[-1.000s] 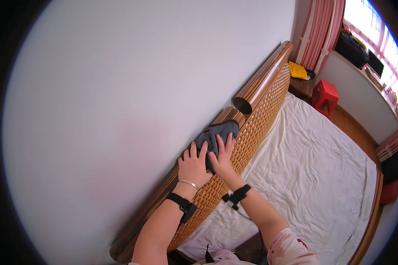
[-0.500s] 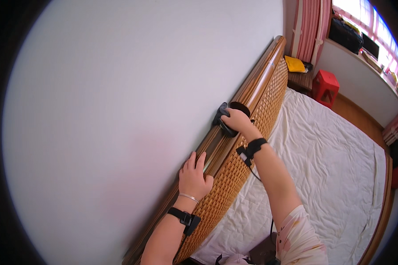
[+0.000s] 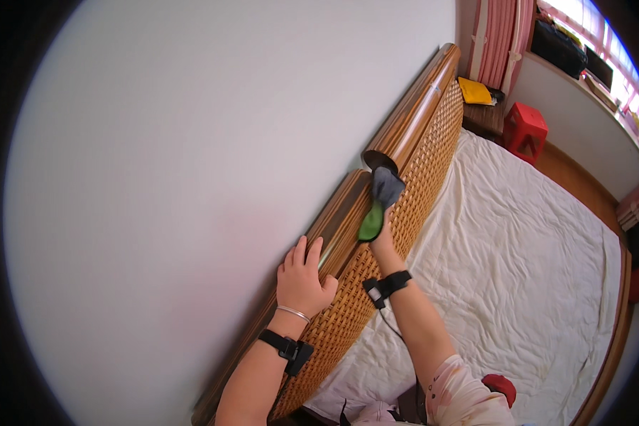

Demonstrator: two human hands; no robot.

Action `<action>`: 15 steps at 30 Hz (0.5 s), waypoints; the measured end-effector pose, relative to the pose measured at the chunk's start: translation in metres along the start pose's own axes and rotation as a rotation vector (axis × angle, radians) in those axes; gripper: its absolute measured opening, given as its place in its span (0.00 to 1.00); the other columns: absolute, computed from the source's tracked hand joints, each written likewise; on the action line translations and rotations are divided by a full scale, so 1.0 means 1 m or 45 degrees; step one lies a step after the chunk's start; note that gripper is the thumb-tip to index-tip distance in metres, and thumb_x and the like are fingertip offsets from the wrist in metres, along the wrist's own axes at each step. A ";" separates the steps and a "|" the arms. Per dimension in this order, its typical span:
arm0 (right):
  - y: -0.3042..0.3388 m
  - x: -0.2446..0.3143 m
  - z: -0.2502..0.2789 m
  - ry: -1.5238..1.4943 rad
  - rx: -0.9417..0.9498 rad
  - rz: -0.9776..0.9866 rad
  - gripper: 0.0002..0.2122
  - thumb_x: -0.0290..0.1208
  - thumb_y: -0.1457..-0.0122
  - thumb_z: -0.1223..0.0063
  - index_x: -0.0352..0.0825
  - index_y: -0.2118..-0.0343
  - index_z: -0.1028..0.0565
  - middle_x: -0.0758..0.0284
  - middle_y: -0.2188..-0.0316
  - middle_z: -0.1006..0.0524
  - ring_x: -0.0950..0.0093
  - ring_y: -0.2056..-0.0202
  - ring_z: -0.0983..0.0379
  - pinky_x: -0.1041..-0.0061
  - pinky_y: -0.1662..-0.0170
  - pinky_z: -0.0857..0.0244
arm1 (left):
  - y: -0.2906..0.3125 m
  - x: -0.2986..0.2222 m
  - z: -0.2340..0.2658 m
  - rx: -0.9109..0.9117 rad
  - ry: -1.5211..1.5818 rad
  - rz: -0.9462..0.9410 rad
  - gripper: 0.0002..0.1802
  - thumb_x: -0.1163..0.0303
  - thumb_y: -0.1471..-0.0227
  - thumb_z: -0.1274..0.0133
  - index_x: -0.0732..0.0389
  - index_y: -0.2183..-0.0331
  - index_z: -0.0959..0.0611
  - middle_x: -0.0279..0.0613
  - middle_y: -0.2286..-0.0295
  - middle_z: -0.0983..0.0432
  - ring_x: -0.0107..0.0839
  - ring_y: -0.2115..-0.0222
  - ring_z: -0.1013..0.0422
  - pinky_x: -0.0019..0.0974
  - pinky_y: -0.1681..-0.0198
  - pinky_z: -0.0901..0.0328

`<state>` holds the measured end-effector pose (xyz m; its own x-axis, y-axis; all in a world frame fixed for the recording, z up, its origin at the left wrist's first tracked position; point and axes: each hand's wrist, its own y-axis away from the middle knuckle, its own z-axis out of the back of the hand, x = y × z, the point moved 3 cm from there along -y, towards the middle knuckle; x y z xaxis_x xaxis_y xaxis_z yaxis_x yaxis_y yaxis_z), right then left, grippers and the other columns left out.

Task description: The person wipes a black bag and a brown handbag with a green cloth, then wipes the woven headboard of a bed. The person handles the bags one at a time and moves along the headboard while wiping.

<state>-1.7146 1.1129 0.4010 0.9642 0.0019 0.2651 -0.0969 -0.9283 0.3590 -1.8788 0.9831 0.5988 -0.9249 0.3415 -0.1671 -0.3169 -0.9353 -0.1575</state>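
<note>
A headboard with a striped brown wooden top rail (image 3: 419, 96) and a woven wicker panel (image 3: 419, 170) runs slantwise along the wall. The far part of the rail ends in a dark rounded opening, where the nearer part begins. Over the near part my left hand (image 3: 304, 282) lies with fingers stretched apart, holding nothing. My right hand (image 3: 383, 238) grips a cloth (image 3: 387, 188), grey on one side and green on the other, against the rail beside that break. The cloth hides most of my right fingers. Each wrist wears a black strap with a small device.
A white-sheeted bed (image 3: 504, 234) spreads to the right of the headboard. A red plastic stool (image 3: 525, 128) and a nightstand (image 3: 484, 117) with a yellow packet (image 3: 476, 91) stand at its far end. Beside my right sleeve a red object (image 3: 500, 388) shows.
My right hand has come nearer along the rail with the cloth, whose green side now shows, uncovering the rail's break. My left hand stays on the rail, slightly shifted. The red object has come into view.
</note>
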 end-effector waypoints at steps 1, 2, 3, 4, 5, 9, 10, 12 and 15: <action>0.018 -0.014 -0.010 0.244 -0.116 0.032 0.29 0.49 0.38 0.51 0.47 0.37 0.44 0.66 0.54 0.33 0.66 0.57 0.36 0.65 0.54 0.38 | 0.000 0.000 0.001 -0.011 -0.008 -0.002 0.38 0.65 0.59 0.51 0.60 0.43 0.34 0.60 0.44 0.41 0.57 0.47 0.40 0.55 0.45 0.42; 0.021 -0.008 0.012 0.388 0.022 0.146 0.32 0.48 0.38 0.51 0.49 0.35 0.51 0.65 0.49 0.36 0.65 0.54 0.38 0.64 0.52 0.40 | -0.008 -0.018 -0.003 -0.012 0.028 -0.047 0.37 0.64 0.58 0.51 0.60 0.43 0.34 0.60 0.44 0.41 0.57 0.47 0.39 0.54 0.45 0.42; 0.025 -0.016 0.022 0.394 -0.061 0.008 0.34 0.47 0.37 0.53 0.44 0.33 0.56 0.62 0.41 0.42 0.63 0.45 0.43 0.64 0.44 0.45 | -0.011 -0.022 -0.007 -0.008 0.043 -0.067 0.37 0.64 0.58 0.51 0.60 0.43 0.34 0.60 0.44 0.41 0.57 0.47 0.39 0.54 0.45 0.42; 0.048 -0.033 0.010 0.682 0.080 0.260 0.36 0.45 0.36 0.55 0.39 0.34 0.60 0.58 0.38 0.49 0.60 0.40 0.49 0.64 0.40 0.51 | -0.008 -0.013 -0.010 -0.036 0.065 -0.077 0.36 0.62 0.57 0.51 0.59 0.43 0.34 0.60 0.45 0.40 0.57 0.48 0.39 0.55 0.46 0.42; 0.077 -0.046 -0.014 0.957 0.237 0.509 0.37 0.43 0.36 0.56 0.34 0.34 0.63 0.54 0.34 0.55 0.57 0.36 0.55 0.64 0.36 0.57 | -0.003 -0.002 -0.007 -0.069 0.074 -0.079 0.36 0.61 0.56 0.51 0.59 0.43 0.33 0.61 0.45 0.40 0.58 0.48 0.39 0.57 0.47 0.41; 0.092 -0.018 -0.048 1.381 0.275 0.778 0.40 0.40 0.38 0.55 0.21 0.37 0.67 0.45 0.34 0.71 0.52 0.33 0.72 0.62 0.33 0.70 | -0.004 -0.001 -0.008 -0.097 0.102 -0.104 0.35 0.61 0.55 0.51 0.60 0.44 0.33 0.61 0.45 0.39 0.58 0.48 0.38 0.56 0.47 0.41; 0.081 -0.002 -0.053 1.443 0.173 0.783 0.41 0.40 0.38 0.54 0.21 0.37 0.66 0.46 0.34 0.70 0.52 0.33 0.70 0.63 0.33 0.69 | -0.005 -0.004 -0.008 -0.096 0.092 -0.112 0.34 0.61 0.54 0.52 0.60 0.44 0.33 0.61 0.46 0.39 0.58 0.49 0.38 0.56 0.47 0.41; 0.055 0.028 -0.061 1.362 0.069 0.808 0.39 0.40 0.38 0.54 0.21 0.36 0.64 0.46 0.35 0.62 0.54 0.34 0.63 0.65 0.34 0.65 | -0.007 -0.008 -0.008 -0.092 0.101 -0.126 0.34 0.61 0.54 0.52 0.60 0.44 0.33 0.61 0.46 0.39 0.58 0.49 0.38 0.56 0.47 0.41; 0.027 0.045 -0.059 0.931 0.147 0.717 0.34 0.41 0.35 0.59 0.22 0.37 0.57 0.51 0.38 0.45 0.58 0.40 0.46 0.69 0.37 0.54 | -0.006 -0.006 -0.011 -0.088 0.100 -0.136 0.34 0.62 0.53 0.52 0.60 0.44 0.33 0.61 0.46 0.39 0.57 0.49 0.38 0.55 0.47 0.41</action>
<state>-1.6886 1.1095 0.4750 0.3835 -0.2627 0.8854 -0.4401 -0.8948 -0.0749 -1.8687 0.9879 0.5899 -0.8666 0.4472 -0.2215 -0.3946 -0.8857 -0.2444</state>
